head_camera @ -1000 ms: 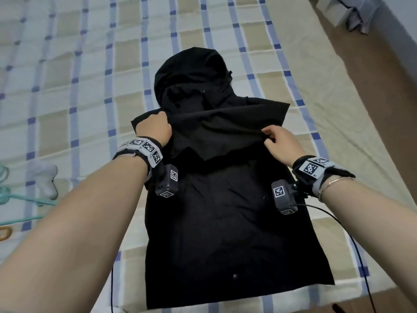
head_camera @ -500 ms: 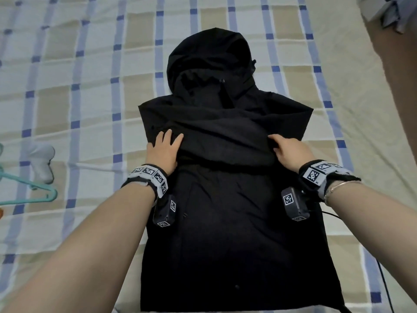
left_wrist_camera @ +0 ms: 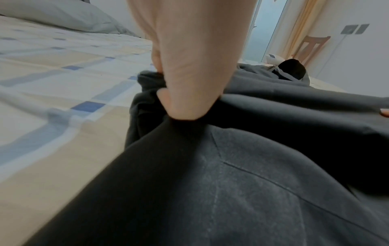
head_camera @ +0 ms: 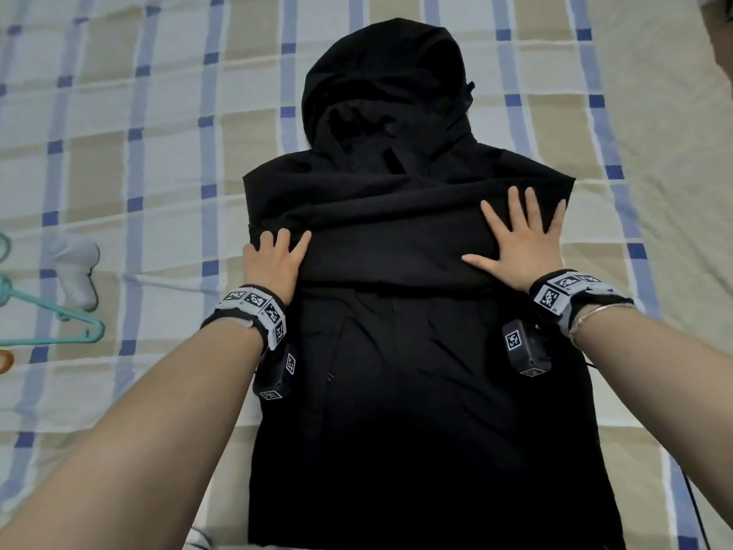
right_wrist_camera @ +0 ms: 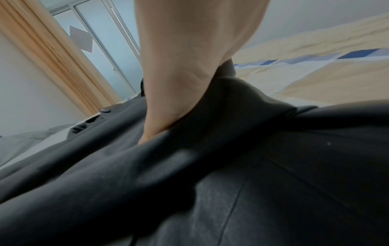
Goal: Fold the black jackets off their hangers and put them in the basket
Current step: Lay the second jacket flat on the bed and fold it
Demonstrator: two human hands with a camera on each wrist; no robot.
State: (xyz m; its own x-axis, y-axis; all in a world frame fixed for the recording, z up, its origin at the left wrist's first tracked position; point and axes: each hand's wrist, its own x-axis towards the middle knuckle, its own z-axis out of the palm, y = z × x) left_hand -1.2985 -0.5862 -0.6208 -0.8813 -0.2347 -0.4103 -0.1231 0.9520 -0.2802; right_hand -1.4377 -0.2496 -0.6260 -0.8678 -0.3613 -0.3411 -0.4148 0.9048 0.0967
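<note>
**Q:** Both hands, what are they doing?

**A:** Left hand (head_camera: 273, 259), at nine o'clock of the black jacket (head_camera: 416, 410), rests on its folded edge with fingers straight. Right hand (head_camera: 519, 240), at three o'clock, lies flat with fingers spread, pressing the folded-over sleeves.

**Q:** Where is the jacket?

**A:** Flat on a checked bedsheet (head_camera: 119, 160), hood (head_camera: 380, 77) at twelve o'clock. A teal hanger (head_camera: 59, 315) lies well apart at nine o'clock.

No readable text; only coded square markers on wristbands (head_camera: 258, 301).
</note>
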